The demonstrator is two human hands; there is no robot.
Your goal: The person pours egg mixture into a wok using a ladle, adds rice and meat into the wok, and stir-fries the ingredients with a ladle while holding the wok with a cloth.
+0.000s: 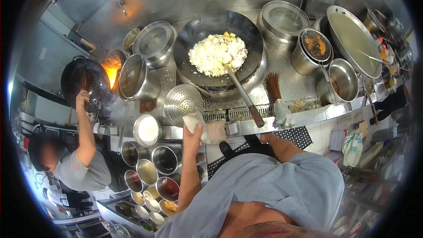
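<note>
A large black wok (185, 61) on the stove holds a heap of pale rice with yellow bits (218, 55). A ladle (240, 88) rests in it, its wooden handle leaning over the counter's front edge. My left hand (192, 136) is closed on a folded white cloth (194, 122), just below a perforated strainer (183, 105). A beige cloth (216, 132) hangs next to it. My right hand (267, 138) is low beside my body, mostly hidden by my arm and the counter edge; its fingers cannot be made out.
On the left a co-worker (83, 167) holds a second wok (83, 79) near a flame (112, 75). Metal seasoning pots (166, 159) stand at my left. A bamboo brush (272, 87), steel pots (343, 79) and a wide pan of liquid (352, 35) are at the right.
</note>
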